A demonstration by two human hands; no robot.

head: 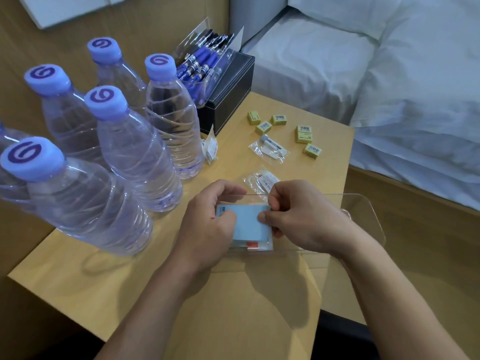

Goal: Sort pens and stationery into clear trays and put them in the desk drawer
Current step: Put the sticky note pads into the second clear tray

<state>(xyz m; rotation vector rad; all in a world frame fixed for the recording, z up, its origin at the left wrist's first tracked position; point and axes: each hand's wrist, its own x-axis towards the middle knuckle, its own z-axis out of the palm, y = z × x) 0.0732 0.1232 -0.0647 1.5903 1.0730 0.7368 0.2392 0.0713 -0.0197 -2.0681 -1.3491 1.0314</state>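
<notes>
Though partly hidden, "100" on pad (250,223)

I see a light wood tabletop (78,279) set against a wood-panelled wall (145,19). A white panel (65,9) hangs on that wall at upper left. To the right, just beside the tabletop, stands a bed (311,61) with white sheets, a pillow (350,9) and a rumpled duvet (420,100). The light is soft and cool.
</notes>
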